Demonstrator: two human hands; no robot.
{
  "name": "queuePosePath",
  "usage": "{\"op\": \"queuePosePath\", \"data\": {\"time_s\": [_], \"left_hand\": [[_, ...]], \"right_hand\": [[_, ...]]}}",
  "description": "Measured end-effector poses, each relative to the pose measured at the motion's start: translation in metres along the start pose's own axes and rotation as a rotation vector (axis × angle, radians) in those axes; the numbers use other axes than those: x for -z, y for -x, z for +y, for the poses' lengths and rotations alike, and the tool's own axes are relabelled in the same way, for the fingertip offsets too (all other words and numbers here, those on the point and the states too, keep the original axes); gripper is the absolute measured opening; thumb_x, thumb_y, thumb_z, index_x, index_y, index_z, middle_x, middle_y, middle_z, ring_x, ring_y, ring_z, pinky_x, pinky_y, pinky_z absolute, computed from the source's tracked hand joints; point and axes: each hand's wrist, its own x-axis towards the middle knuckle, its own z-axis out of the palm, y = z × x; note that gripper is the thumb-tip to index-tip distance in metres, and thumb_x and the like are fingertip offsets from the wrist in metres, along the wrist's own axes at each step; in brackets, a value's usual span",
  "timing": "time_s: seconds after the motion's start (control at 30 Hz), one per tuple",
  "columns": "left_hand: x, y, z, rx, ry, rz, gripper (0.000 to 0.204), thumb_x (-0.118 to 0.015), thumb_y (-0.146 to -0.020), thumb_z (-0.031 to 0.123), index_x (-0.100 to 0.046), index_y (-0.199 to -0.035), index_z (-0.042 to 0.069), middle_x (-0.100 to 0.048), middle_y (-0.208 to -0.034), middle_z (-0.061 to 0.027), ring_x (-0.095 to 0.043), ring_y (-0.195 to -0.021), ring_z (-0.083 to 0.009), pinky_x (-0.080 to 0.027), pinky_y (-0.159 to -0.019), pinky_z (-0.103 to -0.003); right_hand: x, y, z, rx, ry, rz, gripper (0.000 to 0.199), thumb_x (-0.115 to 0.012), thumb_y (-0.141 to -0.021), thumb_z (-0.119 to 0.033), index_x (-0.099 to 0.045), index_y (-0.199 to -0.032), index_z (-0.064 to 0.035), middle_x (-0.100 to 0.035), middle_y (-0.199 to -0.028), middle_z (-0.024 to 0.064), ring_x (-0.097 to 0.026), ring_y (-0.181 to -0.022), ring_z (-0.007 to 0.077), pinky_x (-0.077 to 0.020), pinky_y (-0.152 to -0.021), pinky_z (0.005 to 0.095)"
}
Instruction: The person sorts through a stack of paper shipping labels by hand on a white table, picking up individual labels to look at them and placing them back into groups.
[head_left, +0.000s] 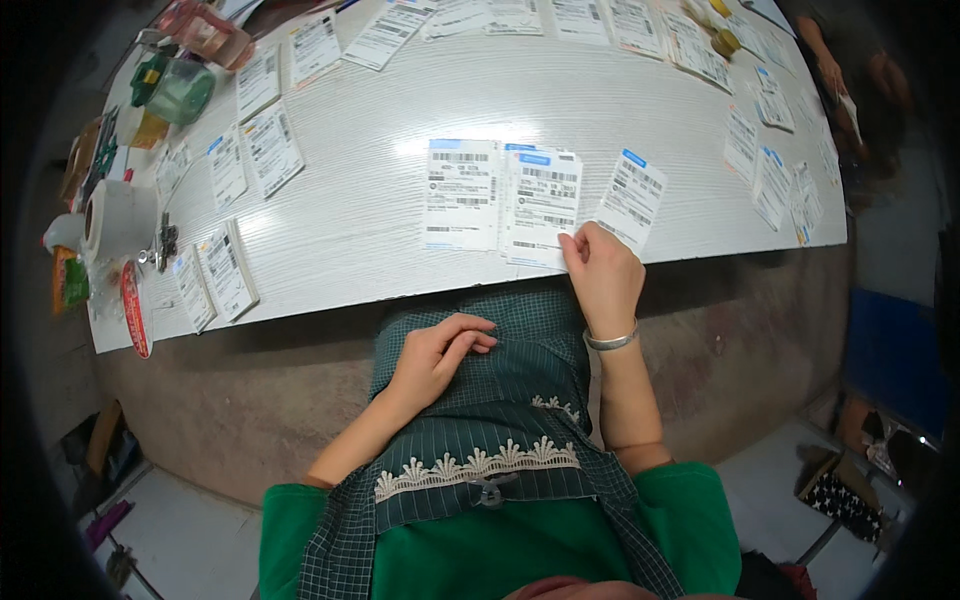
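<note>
My right hand (606,272) is at the table's near edge, its fingers curled in a pinch at the lower right corner of a middle stack of white shipping labels (543,205). Another stack of labels (462,195) lies just left of it, square to the edge. To the right, a tilted label (632,192) has its lower end partly covered by my right hand. Over my apron-covered lap, my left hand (440,358) rests with loosely bent fingers apart and nothing in them.
More label stacks (228,270) fan around the rim of the white table (360,180). At the left stand a green-lidded jar (180,92), a pink bottle (205,35), a white roll (118,222) and keys (165,243). Another person's arm (822,55) shows at the far right.
</note>
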Motion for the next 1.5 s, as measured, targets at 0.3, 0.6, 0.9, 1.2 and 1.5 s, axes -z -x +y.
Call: {"op": "queuePosePath", "data": {"time_s": [0.3, 0.6, 0.9, 1.2, 1.5], "left_hand": [[0.028, -0.005, 0.013, -0.027, 0.104, 0.235, 0.020, -0.047, -0.094, 0.005, -0.061, -0.105, -0.004, -0.068, -0.089, -0.0123, -0.066, -0.084, -0.0159, -0.053, -0.076, -0.027], [0.048, -0.013, 0.021, -0.052, 0.092, 0.465, 0.024, -0.049, -0.093, 0.005, -0.054, -0.115, -0.003, -0.064, -0.105, -0.0126, -0.061, -0.099, -0.0172, -0.048, -0.086, -0.027], [0.050, -0.034, -0.001, 0.023, 0.195, 0.341, 0.030, -0.048, -0.096, 0.016, -0.052, -0.119, -0.003, -0.064, -0.103, -0.0094, -0.059, -0.093, -0.0125, -0.047, -0.082, -0.026], [0.060, -0.046, 0.013, -0.068, 0.362, 0.481, 0.028, -0.045, -0.096, 0.013, -0.053, -0.116, -0.005, -0.063, -0.106, -0.0108, -0.057, -0.096, -0.0124, -0.044, -0.087, -0.026], [0.074, -0.044, 0.010, -0.067, 0.672, 0.581, 0.030, -0.042, -0.097, 0.016, -0.048, -0.121, -0.002, -0.059, -0.114, -0.0119, -0.058, -0.101, -0.0158, -0.046, -0.090, -0.029]], "right_hand": [[-0.032, -0.084, -0.066, 0.510, 0.058, -0.005, 0.027, -0.074, -0.071, -0.023, -0.057, -0.086, -0.0073, -0.062, -0.074, 0.0056, -0.061, -0.064, 0.0244, -0.0488, -0.056, 0.0333], [-0.040, -0.133, -0.086, 0.472, 0.337, -0.645, 0.030, -0.073, -0.071, -0.025, -0.061, -0.088, -0.0024, -0.064, -0.079, 0.0126, -0.060, -0.072, 0.0277, -0.0501, -0.068, 0.0362], [0.010, -0.102, -0.055, 0.476, -0.233, -0.466, 0.021, -0.065, -0.080, -0.016, -0.059, -0.094, -0.0009, -0.060, -0.091, 0.0124, -0.057, -0.084, 0.0267, -0.0456, -0.076, 0.0367], [0.013, -0.136, -0.023, 0.258, 0.281, -0.721, 0.036, -0.077, -0.065, -0.025, -0.063, -0.089, -0.0019, -0.063, -0.090, 0.0125, -0.059, -0.085, 0.0267, -0.0484, -0.077, 0.0348], [0.032, -0.079, -0.028, 0.368, -0.509, -0.667, 0.015, -0.061, -0.086, -0.015, -0.058, -0.087, -0.0007, -0.050, -0.079, 0.0047, -0.048, -0.067, 0.0140, -0.0412, -0.059, 0.0260]]}}
